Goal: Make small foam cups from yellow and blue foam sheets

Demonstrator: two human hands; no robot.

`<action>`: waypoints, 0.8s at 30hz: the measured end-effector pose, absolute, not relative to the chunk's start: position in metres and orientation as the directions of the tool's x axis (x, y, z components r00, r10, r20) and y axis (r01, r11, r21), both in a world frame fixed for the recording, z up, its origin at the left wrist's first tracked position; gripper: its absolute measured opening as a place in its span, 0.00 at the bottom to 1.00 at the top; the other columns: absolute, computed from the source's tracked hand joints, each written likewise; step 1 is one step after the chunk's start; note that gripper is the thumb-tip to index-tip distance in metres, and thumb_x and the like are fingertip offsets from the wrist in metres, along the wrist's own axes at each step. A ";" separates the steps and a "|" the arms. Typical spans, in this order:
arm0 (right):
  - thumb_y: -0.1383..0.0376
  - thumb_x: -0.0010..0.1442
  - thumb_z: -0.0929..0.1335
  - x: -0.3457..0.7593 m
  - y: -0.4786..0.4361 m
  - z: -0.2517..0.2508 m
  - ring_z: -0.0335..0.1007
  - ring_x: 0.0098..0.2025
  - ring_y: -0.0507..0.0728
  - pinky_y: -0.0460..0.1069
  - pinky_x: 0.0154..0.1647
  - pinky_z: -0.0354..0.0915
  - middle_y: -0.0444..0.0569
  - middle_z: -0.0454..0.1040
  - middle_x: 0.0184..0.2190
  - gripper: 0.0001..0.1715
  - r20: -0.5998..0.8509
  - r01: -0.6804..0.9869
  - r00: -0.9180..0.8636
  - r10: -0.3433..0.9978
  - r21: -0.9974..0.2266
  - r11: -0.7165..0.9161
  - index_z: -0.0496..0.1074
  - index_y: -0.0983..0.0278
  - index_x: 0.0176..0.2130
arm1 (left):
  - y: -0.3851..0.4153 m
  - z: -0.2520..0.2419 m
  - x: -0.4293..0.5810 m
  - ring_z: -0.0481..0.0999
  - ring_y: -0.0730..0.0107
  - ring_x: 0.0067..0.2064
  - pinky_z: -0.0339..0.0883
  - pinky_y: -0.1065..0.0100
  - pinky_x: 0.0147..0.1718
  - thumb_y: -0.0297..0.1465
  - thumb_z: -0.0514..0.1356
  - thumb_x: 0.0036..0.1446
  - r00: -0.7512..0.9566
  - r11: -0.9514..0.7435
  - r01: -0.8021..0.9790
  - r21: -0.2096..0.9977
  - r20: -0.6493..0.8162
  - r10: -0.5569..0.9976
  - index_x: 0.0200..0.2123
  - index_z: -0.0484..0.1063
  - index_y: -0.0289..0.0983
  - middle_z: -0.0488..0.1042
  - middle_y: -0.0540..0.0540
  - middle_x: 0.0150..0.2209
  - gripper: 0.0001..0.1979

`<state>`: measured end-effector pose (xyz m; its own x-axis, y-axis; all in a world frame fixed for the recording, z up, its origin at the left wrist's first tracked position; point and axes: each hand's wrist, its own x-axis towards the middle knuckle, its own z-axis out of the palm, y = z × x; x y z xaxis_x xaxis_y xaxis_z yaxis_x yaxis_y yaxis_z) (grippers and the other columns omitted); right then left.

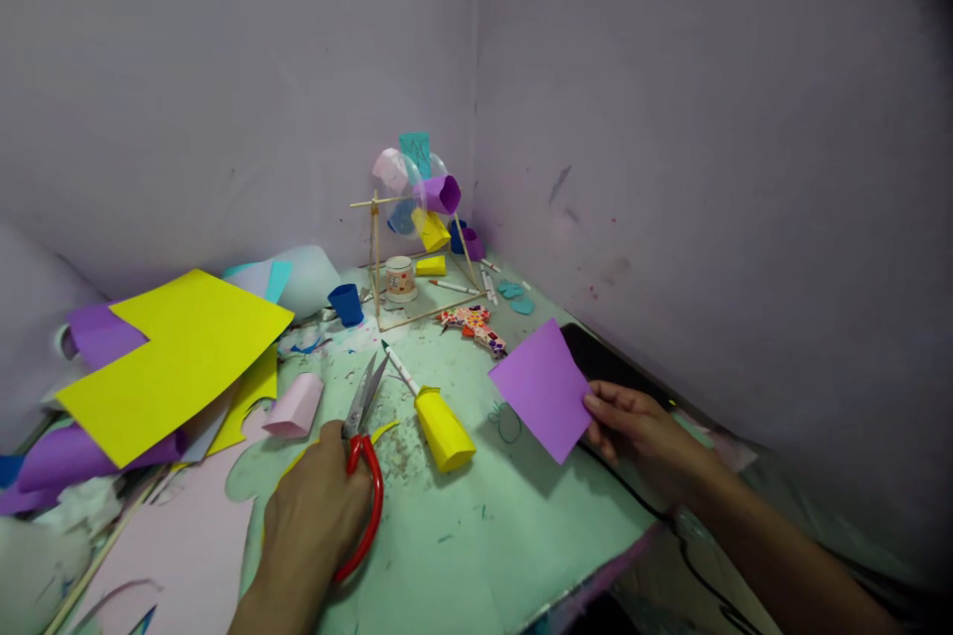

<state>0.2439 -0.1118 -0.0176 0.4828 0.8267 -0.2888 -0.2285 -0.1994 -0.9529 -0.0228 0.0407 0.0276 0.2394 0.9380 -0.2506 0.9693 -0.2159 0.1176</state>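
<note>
My left hand is closed round the red handles of a pair of scissors, whose grey blades lie slightly apart on the pale green table and point away from me. My right hand pinches the corner of a purple paper square and holds it just above the table. Between the two hands lies a yellow paper cup on its side with a white pen behind it.
Yellow paper sheets and purple ones are piled at the left, with a pink roll and pink paper near me. In the far corner stands a stick frame with paper cups, a blue cup and a small printed cup.
</note>
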 end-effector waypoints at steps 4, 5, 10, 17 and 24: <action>0.52 0.44 0.73 0.246 -0.102 -0.014 0.56 0.13 0.44 0.41 0.14 0.53 0.38 0.66 0.15 0.22 -0.291 -0.209 0.504 0.813 -0.955 -0.212 0.63 0.64 0.25 | 0.040 0.026 -0.024 0.74 0.45 0.42 0.61 0.59 0.32 0.35 0.39 0.58 0.256 -0.230 0.964 0.133 -0.236 0.937 0.42 0.63 0.37 0.75 0.35 0.40 0.17; 0.54 0.46 0.72 0.247 -0.095 -0.011 0.56 0.13 0.44 0.41 0.14 0.53 0.38 0.66 0.15 0.20 -0.292 -0.200 0.503 0.814 -0.955 -0.219 0.63 0.64 0.25 | 0.041 0.026 -0.024 0.74 0.45 0.42 0.61 0.59 0.32 0.34 0.40 0.58 0.253 -0.225 0.964 0.141 -0.233 0.939 0.41 0.63 0.37 0.75 0.36 0.40 0.16; 0.63 0.61 0.65 0.233 -0.016 0.016 0.60 0.17 0.45 0.41 0.18 0.59 0.40 0.67 0.21 0.09 -0.299 -0.122 0.434 0.850 -0.954 -0.274 0.66 0.67 0.31 | 0.044 0.024 -0.031 0.75 0.47 0.41 0.62 0.59 0.31 0.34 0.41 0.57 0.205 -0.169 0.969 0.183 -0.206 0.957 0.41 0.63 0.38 0.76 0.36 0.39 0.15; 0.62 0.62 0.65 0.156 0.112 0.050 0.70 0.44 0.58 0.57 0.43 0.68 0.52 0.69 0.48 0.17 -0.360 0.033 0.136 0.923 -0.930 -0.367 0.66 0.65 0.50 | 0.049 0.015 -0.042 0.76 0.47 0.39 0.60 0.60 0.30 0.34 0.44 0.56 0.205 -0.181 0.970 0.164 -0.138 0.969 0.35 0.64 0.39 0.77 0.37 0.36 0.11; 0.62 0.62 0.65 0.129 0.139 0.050 0.71 0.41 0.56 0.55 0.40 0.70 0.51 0.71 0.45 0.16 -0.385 0.257 -0.008 0.923 -0.893 -0.371 0.67 0.66 0.49 | 0.052 0.010 -0.043 0.75 0.43 0.39 0.58 0.59 0.29 0.34 0.45 0.55 0.211 -0.180 0.967 0.183 -0.171 0.962 0.34 0.62 0.40 0.76 0.37 0.35 0.09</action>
